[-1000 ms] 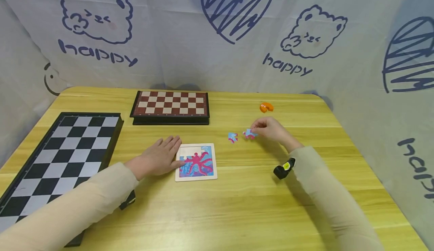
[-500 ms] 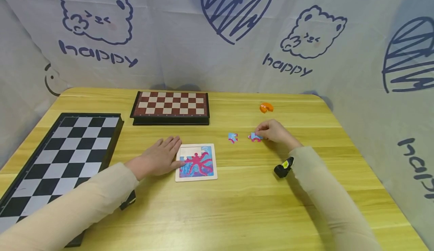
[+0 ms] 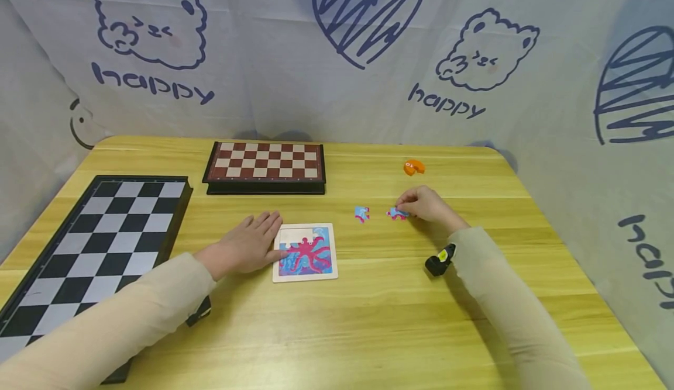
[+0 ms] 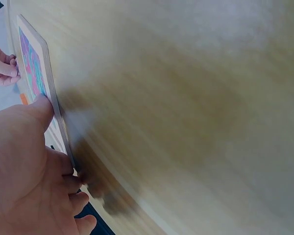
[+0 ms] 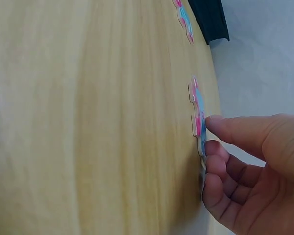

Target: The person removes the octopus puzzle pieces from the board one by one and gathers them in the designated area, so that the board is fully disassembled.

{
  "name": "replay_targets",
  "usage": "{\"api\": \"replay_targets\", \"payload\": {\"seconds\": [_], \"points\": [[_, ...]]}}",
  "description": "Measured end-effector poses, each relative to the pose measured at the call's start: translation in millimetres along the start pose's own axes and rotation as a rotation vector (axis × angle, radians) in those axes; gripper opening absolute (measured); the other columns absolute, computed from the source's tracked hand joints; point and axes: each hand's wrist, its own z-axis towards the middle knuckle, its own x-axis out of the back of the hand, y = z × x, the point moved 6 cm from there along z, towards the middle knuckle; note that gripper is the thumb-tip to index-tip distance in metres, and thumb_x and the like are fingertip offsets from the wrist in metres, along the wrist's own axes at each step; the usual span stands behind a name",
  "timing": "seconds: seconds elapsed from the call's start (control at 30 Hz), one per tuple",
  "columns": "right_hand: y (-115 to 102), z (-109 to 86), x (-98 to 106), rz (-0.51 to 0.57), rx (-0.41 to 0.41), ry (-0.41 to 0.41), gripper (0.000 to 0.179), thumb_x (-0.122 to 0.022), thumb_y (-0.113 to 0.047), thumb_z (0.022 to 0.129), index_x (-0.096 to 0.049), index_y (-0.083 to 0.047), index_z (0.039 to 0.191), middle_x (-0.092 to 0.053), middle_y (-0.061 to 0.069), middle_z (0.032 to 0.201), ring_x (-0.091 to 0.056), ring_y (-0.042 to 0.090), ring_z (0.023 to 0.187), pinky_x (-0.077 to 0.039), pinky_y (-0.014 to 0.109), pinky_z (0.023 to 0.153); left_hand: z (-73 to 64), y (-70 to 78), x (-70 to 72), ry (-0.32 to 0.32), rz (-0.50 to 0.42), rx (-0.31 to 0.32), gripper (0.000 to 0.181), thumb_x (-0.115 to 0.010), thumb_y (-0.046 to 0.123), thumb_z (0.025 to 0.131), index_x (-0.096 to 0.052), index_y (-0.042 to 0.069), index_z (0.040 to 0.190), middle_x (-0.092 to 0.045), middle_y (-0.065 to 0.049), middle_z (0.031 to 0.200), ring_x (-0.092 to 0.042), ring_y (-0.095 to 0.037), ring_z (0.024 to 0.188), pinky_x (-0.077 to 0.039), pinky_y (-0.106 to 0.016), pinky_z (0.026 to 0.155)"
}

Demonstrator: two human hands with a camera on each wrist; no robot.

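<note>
In the head view, a square wooden puzzle board (image 3: 305,278) with a pink octopus picture lies mid-table, its upper left part showing bare wood. My left hand (image 3: 244,247) rests along its left edge with straight fingers, the thumb on the picture. Right of the board, my right hand (image 3: 425,206) pinches a blue and pink puzzle piece (image 3: 396,214) low at the tabletop. The right wrist view has the thumb against this puzzle piece (image 5: 198,112) and the other fingers curled at its edge. A second puzzle piece (image 3: 361,213) lies loose between board and right hand.
A brown and cream chessboard box (image 3: 265,165) stands at the back. A larger black and white chessboard (image 3: 113,232) occupies the left side. An orange object (image 3: 413,167) lies beyond my right hand. A white cloth (image 3: 295,97) with drawings hangs behind the table (image 3: 363,331).
My right hand and the puzzle piece have shifted slightly right and nearer since a second ago, then stayed almost still. My left hand and the board have not moved.
</note>
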Motion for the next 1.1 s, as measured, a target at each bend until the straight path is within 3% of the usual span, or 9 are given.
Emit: {"api": "replay_targets", "payload": {"seconds": [0.23,0.47,0.57,0.83,1.1], "points": [[-6.4,-1.5,0.5,0.008,0.004,0.007,0.018,-0.059,-0.012,0.091,-0.067,0.0,0.101,-0.061,0.006,0.082,-0.049,0.017,0.064,-0.045,0.027,0.058,-1.0,0.2,0.2,-0.002,-0.004,-0.003,0.074,-0.038,0.047,0.096,-0.019,-0.008,0.143,-0.016,-0.023,0.148,-0.012,-0.038,0.135,-0.012,-0.051,0.107],[-36.6,-4.2,-5.8,-0.04,0.14,0.032,0.02,-0.062,-0.014,0.089,-0.067,0.001,0.101,-0.057,0.005,0.077,-0.045,0.016,0.064,-0.04,0.027,0.053,-2.1,0.0,0.5,0.007,-0.009,-0.003,0.074,-0.039,0.046,0.096,-0.02,-0.008,0.142,-0.016,-0.024,0.148,-0.013,-0.038,0.135,-0.012,-0.051,0.107],[-50.4,-5.2,-14.3,-0.022,0.177,0.018,0.019,-0.062,-0.013,0.088,-0.067,0.001,0.1,-0.057,0.005,0.075,-0.046,0.016,0.061,-0.04,0.027,0.05,-2.3,-0.2,0.0,0.008,-0.009,-0.008,0.074,-0.038,0.046,0.096,-0.02,-0.008,0.142,-0.016,-0.024,0.148,-0.013,-0.038,0.135,-0.012,-0.051,0.108],[-85.4,-8.1,-42.2,0.025,0.275,-0.05,0.016,-0.063,-0.006,0.086,-0.067,0.003,0.099,-0.059,0.003,0.075,-0.049,0.015,0.065,-0.042,0.025,0.057,-1.8,0.2,0.1,0.019,-0.008,-0.023,0.073,-0.038,0.047,0.096,-0.02,-0.008,0.142,-0.016,-0.024,0.148,-0.013,-0.038,0.135,-0.013,-0.051,0.107],[-112.6,-9.7,-75.1,-0.016,0.345,-0.138,0.016,-0.065,-0.012,0.086,-0.068,-0.003,0.1,-0.058,0.0,0.076,-0.049,0.014,0.066,-0.043,0.024,0.059,-1.8,-0.6,-0.6,0.036,-0.011,-0.026,0.074,-0.039,0.047,0.096,-0.021,-0.008,0.142,-0.017,-0.024,0.148,-0.014,-0.038,0.135,-0.013,-0.051,0.107]]}}
